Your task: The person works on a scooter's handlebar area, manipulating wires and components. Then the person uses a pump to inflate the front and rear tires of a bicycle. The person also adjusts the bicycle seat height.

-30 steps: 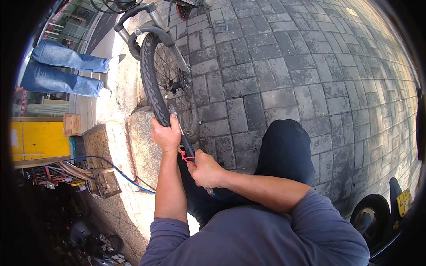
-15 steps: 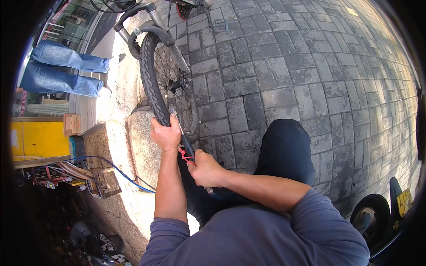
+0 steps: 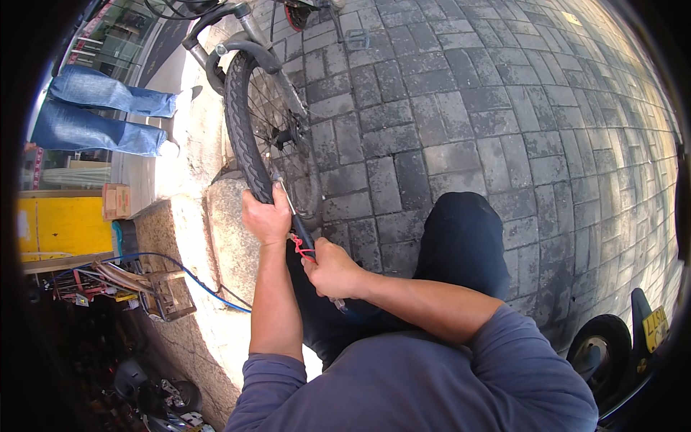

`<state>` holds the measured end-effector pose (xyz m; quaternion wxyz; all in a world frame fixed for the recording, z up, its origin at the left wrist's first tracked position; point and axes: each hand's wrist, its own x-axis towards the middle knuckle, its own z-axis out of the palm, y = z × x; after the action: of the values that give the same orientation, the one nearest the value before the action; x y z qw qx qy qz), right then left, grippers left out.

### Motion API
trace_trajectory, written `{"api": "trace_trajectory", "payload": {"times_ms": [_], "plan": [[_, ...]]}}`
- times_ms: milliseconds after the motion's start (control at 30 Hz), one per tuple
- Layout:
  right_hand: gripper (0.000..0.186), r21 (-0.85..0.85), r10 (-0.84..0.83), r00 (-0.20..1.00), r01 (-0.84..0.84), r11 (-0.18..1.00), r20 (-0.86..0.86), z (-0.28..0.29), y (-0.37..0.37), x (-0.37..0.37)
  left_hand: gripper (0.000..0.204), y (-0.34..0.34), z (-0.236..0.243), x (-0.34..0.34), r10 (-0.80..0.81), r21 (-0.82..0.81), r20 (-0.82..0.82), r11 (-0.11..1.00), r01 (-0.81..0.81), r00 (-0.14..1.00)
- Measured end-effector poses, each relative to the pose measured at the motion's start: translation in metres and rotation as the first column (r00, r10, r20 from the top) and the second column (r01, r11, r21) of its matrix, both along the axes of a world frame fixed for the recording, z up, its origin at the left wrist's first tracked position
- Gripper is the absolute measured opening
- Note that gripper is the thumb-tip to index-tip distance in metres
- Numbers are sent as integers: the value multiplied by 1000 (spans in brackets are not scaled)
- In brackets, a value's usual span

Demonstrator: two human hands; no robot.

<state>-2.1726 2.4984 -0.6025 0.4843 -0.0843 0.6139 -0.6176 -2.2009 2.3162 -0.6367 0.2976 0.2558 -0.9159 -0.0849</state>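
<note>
A bicycle wheel with a knobbly black tyre point(image 3: 242, 119) stands in front of me, held in its fork point(image 3: 286, 90). My left hand point(image 3: 268, 218) is closed around the near part of the tyre, thumb pointing up along it. Closed on the black handle of a tyre inflator point(image 3: 304, 232) is my right hand point(image 3: 332, 270), just nearer to me. A thin metal lever runs along this handle, and its far tip reaches the rim beside my left thumb. Red cord point(image 3: 298, 245) is tied round the handle. Whether the tip sits on the valve is hidden.
Grey paving bricks point(image 3: 461, 108) spread to the right, beside my bent knee point(image 3: 464, 237). At left are a stone ledge point(image 3: 234, 223), a blue hose point(image 3: 191, 276), a yellow board point(image 3: 65, 227) and another person's jeans point(image 3: 108, 115). A vehicle wheel point(image 3: 597, 349) stands at lower right.
Both hands have shifted very slightly upward in the picture, with the tyre moving a little left. Their grips on the tyre and inflator look the same.
</note>
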Motion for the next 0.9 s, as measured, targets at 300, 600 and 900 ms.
{"api": "trace_trajectory", "payload": {"times_ms": [300,600,900], "plan": [[23,83,-273,942,262,962,194,-23,10,-29,57,4,6,-5,102,49,17,994,-103,995],[25,118,-433,839,419,900,329,-45,14,-40,67,1,-5,-11,128,70,-135,990,-119,983],[39,83,-258,936,245,966,240,-38,15,-30,61,-17,2,-12,63,60,-130,997,-56,990]]}}
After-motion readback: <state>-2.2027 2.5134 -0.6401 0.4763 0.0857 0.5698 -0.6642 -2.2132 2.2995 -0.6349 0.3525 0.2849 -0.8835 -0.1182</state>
